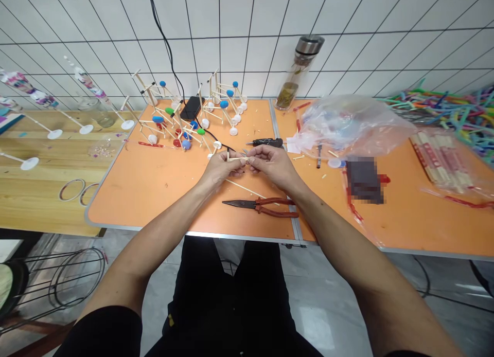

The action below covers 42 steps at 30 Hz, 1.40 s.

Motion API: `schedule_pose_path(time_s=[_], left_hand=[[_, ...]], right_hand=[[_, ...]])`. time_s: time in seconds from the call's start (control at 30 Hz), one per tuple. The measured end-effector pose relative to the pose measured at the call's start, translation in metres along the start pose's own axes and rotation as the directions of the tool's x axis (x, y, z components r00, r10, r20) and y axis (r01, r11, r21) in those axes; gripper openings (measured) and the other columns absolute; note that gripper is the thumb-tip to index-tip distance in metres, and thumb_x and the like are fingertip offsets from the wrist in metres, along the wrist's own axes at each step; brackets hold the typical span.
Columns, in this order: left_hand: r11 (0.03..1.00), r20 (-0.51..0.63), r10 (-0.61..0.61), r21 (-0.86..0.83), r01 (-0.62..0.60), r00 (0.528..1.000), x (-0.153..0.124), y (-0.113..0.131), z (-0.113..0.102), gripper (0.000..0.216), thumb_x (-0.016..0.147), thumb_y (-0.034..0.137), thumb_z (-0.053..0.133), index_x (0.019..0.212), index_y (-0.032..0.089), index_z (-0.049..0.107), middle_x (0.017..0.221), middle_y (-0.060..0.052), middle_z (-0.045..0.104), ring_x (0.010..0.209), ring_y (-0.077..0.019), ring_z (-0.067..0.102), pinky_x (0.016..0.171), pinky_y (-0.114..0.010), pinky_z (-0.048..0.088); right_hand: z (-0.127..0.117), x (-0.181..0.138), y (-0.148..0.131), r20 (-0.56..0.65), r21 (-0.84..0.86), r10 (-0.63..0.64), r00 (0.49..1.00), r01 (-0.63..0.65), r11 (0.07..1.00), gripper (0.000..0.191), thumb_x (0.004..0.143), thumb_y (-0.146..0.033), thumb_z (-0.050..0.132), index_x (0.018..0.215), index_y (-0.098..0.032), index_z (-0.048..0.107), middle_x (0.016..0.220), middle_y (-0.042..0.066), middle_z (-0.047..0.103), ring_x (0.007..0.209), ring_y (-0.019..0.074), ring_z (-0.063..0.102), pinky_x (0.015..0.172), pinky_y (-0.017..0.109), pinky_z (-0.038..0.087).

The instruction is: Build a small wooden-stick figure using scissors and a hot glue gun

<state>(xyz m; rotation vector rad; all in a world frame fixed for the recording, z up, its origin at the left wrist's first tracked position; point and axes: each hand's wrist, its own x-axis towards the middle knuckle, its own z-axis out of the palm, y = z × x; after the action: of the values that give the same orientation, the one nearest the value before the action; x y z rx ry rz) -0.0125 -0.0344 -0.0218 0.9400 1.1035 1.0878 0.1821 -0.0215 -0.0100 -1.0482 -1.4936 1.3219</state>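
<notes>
Both my hands meet over the middle of the orange table. My left hand (221,167) is closed on a short pale wooden stick (236,159), with a dark-tipped upright piece at its left end. My right hand (275,164) pinches at the stick's right end; whether it grips a further small part is hidden by the fingers. Beneath the hands a longer thin stick (245,187) lies on the tabletop. Long-nose pliers (257,206) with red handles rest nearest my right forearm. Just behind my right hand is a black screwdriver (266,142).
Stick models with coloured caps (185,133) stand at the back left, by a black phone (192,108). A glass tea bottle (293,79) stands against the tiled wall. Rightward are a plastic bag (351,123), packed sticks (442,159) and colourful pipe cleaners (443,110).
</notes>
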Motion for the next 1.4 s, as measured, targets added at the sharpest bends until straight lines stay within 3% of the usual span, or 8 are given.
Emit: schedule_pose_path(time_s=[0.4, 0.7, 0.97, 1.23, 1.4], left_hand=[[0.999, -0.024, -0.026, -0.028, 0.025, 0.999, -0.001, 0.0, 0.001, 0.049, 0.061, 0.041, 0.11, 0.085, 0.014, 0.076, 0.077, -0.004, 0.077, 0.061, -0.0111, 0.069, 0.06, -0.023, 0.06], [1.0, -0.043, -0.013, -0.015, 0.012, 0.999, -0.004, 0.006, 0.0, 0.034, 0.068, 0.031, 0.101, 0.082, 0.015, 0.074, 0.077, -0.004, 0.077, 0.061, -0.0112, 0.069, 0.061, -0.024, 0.062], [0.987, -0.018, 0.002, -0.162, -0.005, 1.0, 0.001, 0.009, -0.003, 0.062, 0.076, 0.067, 0.1, 0.105, 0.02, 0.074, 0.085, -0.002, 0.08, 0.064, -0.0122, 0.074, 0.061, -0.023, 0.062], [0.994, 0.01, 0.014, -0.108, -0.013, 1.0, -0.003, 0.007, 0.001, 0.047, 0.069, 0.041, 0.104, 0.095, 0.018, 0.073, 0.089, -0.002, 0.082, 0.065, -0.0103, 0.073, 0.062, -0.022, 0.062], [0.997, -0.002, 0.035, -0.071, -0.035, 0.999, -0.006, 0.006, 0.003, 0.04, 0.066, 0.035, 0.101, 0.087, 0.015, 0.074, 0.082, -0.002, 0.078, 0.062, -0.0099, 0.07, 0.06, -0.022, 0.06]], right_hand=[[-0.001, 0.001, 0.002, 0.001, -0.005, -0.012, 1.0, 0.012, 1.0, 0.04, 0.077, -0.049, 0.099, 0.095, -0.022, 0.076, 0.081, 0.0, 0.076, 0.068, 0.014, 0.069, 0.068, 0.03, 0.061], [-0.003, 0.001, 0.003, 0.02, 0.008, 0.001, 1.0, -0.001, 1.0, 0.042, 0.079, -0.052, 0.099, 0.097, -0.021, 0.077, 0.083, 0.001, 0.078, 0.069, 0.0139, 0.071, 0.069, 0.029, 0.061], [-0.006, 0.002, 0.003, -0.026, 0.084, 0.015, 1.0, -0.013, 0.996, 0.047, 0.075, -0.055, 0.102, 0.098, -0.021, 0.077, 0.084, 0.001, 0.08, 0.069, 0.0131, 0.071, 0.07, 0.028, 0.062], [-0.006, 0.003, 0.003, -0.024, 0.131, 0.036, 0.999, -0.033, 0.991, 0.056, 0.068, -0.061, 0.106, 0.097, -0.022, 0.076, 0.084, 0.001, 0.082, 0.068, 0.0133, 0.071, 0.07, 0.029, 0.064], [-0.003, 0.003, 0.004, 0.002, 0.128, 0.032, 0.999, -0.032, 0.991, 0.06, 0.067, -0.064, 0.106, 0.097, -0.021, 0.076, 0.082, 0.001, 0.08, 0.067, 0.0123, 0.071, 0.068, 0.027, 0.063]])
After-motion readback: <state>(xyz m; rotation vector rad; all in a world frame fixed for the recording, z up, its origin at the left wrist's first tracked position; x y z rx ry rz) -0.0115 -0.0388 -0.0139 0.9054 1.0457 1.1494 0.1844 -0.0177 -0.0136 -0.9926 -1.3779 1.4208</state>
